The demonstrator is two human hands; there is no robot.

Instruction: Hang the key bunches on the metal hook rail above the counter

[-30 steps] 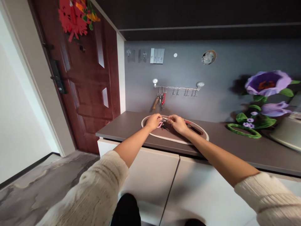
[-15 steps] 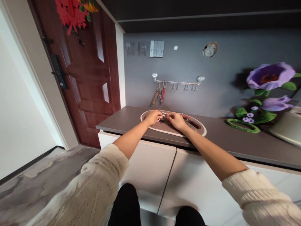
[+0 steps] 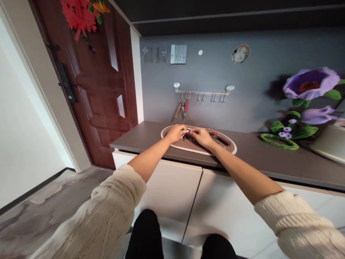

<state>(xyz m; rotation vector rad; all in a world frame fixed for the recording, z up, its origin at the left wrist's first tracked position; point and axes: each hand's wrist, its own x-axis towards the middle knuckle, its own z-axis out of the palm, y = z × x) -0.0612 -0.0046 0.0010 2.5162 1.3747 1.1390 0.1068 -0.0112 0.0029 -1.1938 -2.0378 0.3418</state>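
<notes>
Both my hands meet over an oval brown tray [image 3: 231, 148] with a pale rim on the grey countertop [image 3: 258, 158]. My left hand [image 3: 176, 132] is closed on a small bunch of keys [image 3: 188, 135] with a pink piece. My right hand [image 3: 202, 137] pinches the same bunch from the right. More keys with a red tag [image 3: 217, 136] lie in the tray behind my right hand. The details between my fingers are too small to make out.
A hook rail [image 3: 202, 92] on the grey wall holds hanging keys [image 3: 183, 107]. A dark red door [image 3: 94, 79] stands at left. Purple artificial flowers [image 3: 307, 104] and a grey slab-like item [image 3: 327, 145] sit at right. White cabinet doors [image 3: 172, 198] are below.
My hands stayed together over the tray; they sank slightly toward it. The view shifted a little downward and closer.
</notes>
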